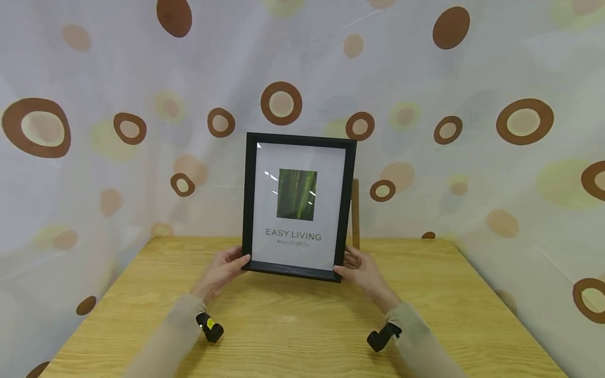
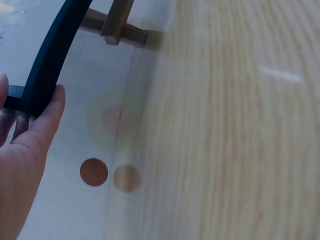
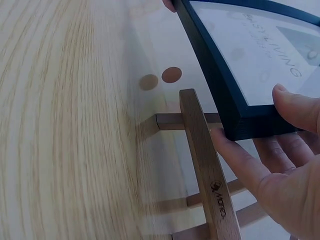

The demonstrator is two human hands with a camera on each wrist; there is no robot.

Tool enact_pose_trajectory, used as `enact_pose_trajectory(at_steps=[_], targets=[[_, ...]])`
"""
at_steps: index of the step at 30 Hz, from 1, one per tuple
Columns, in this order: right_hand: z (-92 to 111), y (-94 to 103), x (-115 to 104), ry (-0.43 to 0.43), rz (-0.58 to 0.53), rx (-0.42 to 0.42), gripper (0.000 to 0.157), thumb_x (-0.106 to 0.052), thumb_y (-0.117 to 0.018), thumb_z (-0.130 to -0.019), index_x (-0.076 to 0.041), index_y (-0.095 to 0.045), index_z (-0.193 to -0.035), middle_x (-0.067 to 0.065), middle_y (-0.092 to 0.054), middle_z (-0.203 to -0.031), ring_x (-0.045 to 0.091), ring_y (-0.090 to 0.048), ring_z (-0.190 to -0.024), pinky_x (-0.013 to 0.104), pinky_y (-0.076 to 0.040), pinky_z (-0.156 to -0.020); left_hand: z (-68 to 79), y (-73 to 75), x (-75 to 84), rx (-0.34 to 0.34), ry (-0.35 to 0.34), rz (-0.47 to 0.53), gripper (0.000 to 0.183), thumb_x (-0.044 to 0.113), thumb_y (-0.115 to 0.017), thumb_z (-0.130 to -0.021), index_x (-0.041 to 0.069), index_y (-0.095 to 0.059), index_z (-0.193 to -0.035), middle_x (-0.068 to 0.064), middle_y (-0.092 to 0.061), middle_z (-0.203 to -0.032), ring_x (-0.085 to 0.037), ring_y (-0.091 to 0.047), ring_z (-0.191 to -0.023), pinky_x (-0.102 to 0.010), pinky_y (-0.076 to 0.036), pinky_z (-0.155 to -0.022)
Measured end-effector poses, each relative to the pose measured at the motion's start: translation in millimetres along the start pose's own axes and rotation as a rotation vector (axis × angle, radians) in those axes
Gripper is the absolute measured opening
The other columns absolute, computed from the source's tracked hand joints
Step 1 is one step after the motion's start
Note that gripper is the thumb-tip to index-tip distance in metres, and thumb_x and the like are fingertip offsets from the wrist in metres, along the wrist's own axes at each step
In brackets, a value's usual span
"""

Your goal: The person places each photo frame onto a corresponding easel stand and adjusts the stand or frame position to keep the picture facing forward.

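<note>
A black picture frame (image 1: 296, 205), with a small green bamboo print and the words "EASY LIVING", is held up off the table and tilted slightly. My left hand (image 1: 222, 270) grips its lower left corner, thumb on the front; in the left wrist view the fingers (image 2: 52, 102) reach behind the black edge. At the lower right corner, my right hand (image 1: 366, 273) pinches the frame, thumb in front and fingers beneath and behind. Behind the frame stands a wooden easel (image 3: 205, 155), mostly hidden in the head view; my right index finger is close to it.
A light wooden table (image 1: 283, 325) spreads below both hands. Pale sheets (image 1: 402, 63) with brown rings and dots hang at the back and both sides. A small black camera (image 1: 384, 336) is strapped to the right wrist, another (image 1: 210, 328) to the left.
</note>
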State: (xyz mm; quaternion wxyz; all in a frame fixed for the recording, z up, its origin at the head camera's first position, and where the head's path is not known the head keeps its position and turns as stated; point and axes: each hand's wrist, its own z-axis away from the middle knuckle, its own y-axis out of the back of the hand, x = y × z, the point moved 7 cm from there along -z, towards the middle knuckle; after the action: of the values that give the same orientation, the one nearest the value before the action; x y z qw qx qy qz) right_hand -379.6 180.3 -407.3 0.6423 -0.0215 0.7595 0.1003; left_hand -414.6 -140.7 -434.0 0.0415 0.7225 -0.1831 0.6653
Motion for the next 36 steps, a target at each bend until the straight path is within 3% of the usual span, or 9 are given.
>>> enact_pose_trajectory(at_steps=[3, 12, 17, 21, 31, 36], targets=[[2, 6.2, 1, 0.0, 0.01, 0.005, 0.07, -0.002, -0.067, -0.079, -0.006, -0.032, -0.14, 0.022, -0.047, -0.128, 0.034, -0.045, -0.117, 0.037, -0.049, -0.081, -3.0, -5.5, -3.6, 0.018, -0.004, 0.02, 0.051, 0.013, -0.059, -0.088, -0.003, -0.041, -0.132, -0.018, -0.045, -0.13, -0.026, -0.051, -0.111, -0.038, -0.042, -0.092], [7, 24.6, 6, 0.012, 0.016, 0.023, 0.072, -0.004, -0.066, -0.081, -0.004, -0.027, -0.141, 0.021, -0.043, -0.132, 0.033, -0.044, -0.117, 0.034, -0.051, -0.077, -13.2, -27.9, -6.9, -0.039, 0.0, 0.083, 0.05, 0.018, -0.047, -0.095, -0.003, -0.032, -0.137, -0.017, -0.033, -0.139, -0.028, -0.035, -0.126, -0.044, -0.034, -0.098], [7, 34.9, 2, 0.024, 0.024, 0.063, 0.072, -0.004, -0.066, -0.081, -0.003, -0.027, -0.141, 0.022, -0.045, -0.131, 0.031, -0.048, -0.114, 0.033, -0.052, -0.074, -27.0, -39.5, -5.1, -0.032, -0.029, 0.143, 0.049, 0.017, -0.046, -0.095, -0.002, -0.031, -0.137, -0.015, -0.032, -0.139, -0.027, -0.033, -0.127, -0.044, -0.032, -0.1], [7, 40.7, -2, 0.04, 0.016, 0.079, 0.07, -0.003, -0.065, -0.082, -0.005, -0.029, -0.141, 0.02, -0.046, -0.13, 0.031, -0.05, -0.112, 0.035, -0.052, -0.076, -34.1, -49.9, -0.6, -0.019, -0.036, 0.108, 0.053, 0.02, -0.044, -0.096, 0.0, -0.024, -0.141, -0.014, -0.025, -0.144, -0.025, -0.028, -0.13, -0.044, -0.029, -0.102], [4, 52.4, 0, 0.048, 0.059, 0.118, 0.068, -0.003, -0.064, -0.083, -0.01, -0.03, -0.142, 0.016, -0.047, -0.131, 0.031, -0.049, -0.113, 0.033, -0.051, -0.079, -47.8, -61.1, -9.7, 0.003, -0.091, 0.086, 0.047, 0.022, -0.041, -0.097, 0.003, -0.032, -0.139, -0.013, -0.036, -0.139, -0.025, -0.035, -0.126, -0.047, -0.039, -0.095], [3, 58.1, 0, 0.05, 0.073, 0.117, 0.07, -0.004, -0.064, -0.083, -0.008, -0.027, -0.142, 0.017, -0.045, -0.132, 0.032, -0.047, -0.114, 0.032, -0.051, -0.08, -53.0, -63.8, -11.3, 0.006, -0.072, 0.094, 0.05, 0.02, -0.042, -0.097, 0.0, -0.026, -0.141, -0.014, -0.031, -0.142, -0.027, -0.034, -0.127, -0.045, -0.033, -0.1]])
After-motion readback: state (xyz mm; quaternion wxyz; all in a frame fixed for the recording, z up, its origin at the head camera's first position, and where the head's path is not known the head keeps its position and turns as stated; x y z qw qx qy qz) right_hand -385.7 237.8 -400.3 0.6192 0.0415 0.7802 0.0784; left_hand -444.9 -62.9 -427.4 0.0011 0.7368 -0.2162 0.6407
